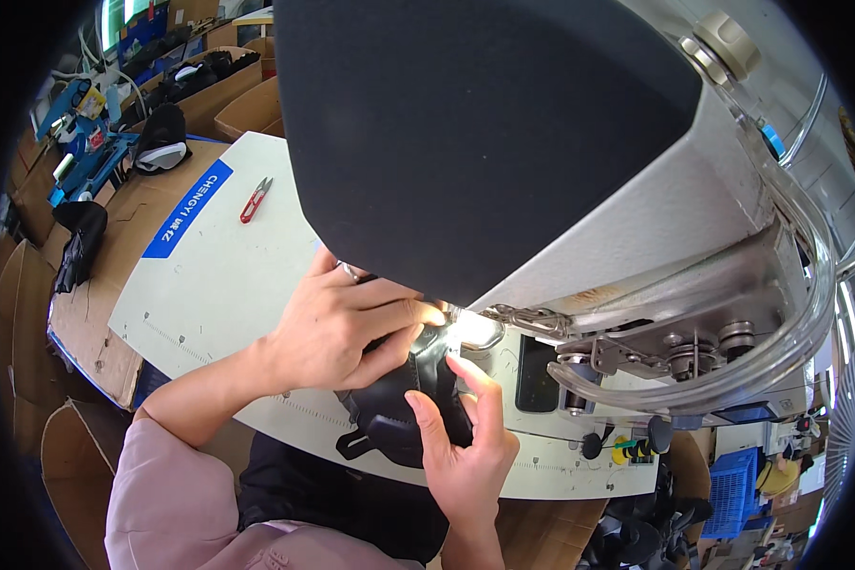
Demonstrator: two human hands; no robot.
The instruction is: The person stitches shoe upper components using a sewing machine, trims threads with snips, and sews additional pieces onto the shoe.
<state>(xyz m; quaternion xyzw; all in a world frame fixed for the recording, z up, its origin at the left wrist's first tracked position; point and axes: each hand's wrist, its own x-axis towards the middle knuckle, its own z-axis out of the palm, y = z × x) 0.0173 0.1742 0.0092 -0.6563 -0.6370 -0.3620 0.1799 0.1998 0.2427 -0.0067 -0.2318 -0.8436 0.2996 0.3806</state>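
Observation:
A black, glossy leather piece [394, 423], curved and with a small loop at its lower left, lies on the white table under the sewing machine [617, 228]. My left hand [337, 323], with a ring on one finger, presses its fingertips onto the piece's upper part by the lit needle area [475, 330]. On the piece's right side, my right hand [470, 446] holds it with thumb and index finger, the other fingers curled at its edge. The machine's dark head hides the needle and some left fingertips.
Red-handled thread snips [256, 200] lie on the white table [218, 275]. Right of the needle area rests a black phone [537, 373]. Cardboard boxes [214, 95] and black pieces [164, 138] stand at the left, a blue crate [731, 492] at the lower right.

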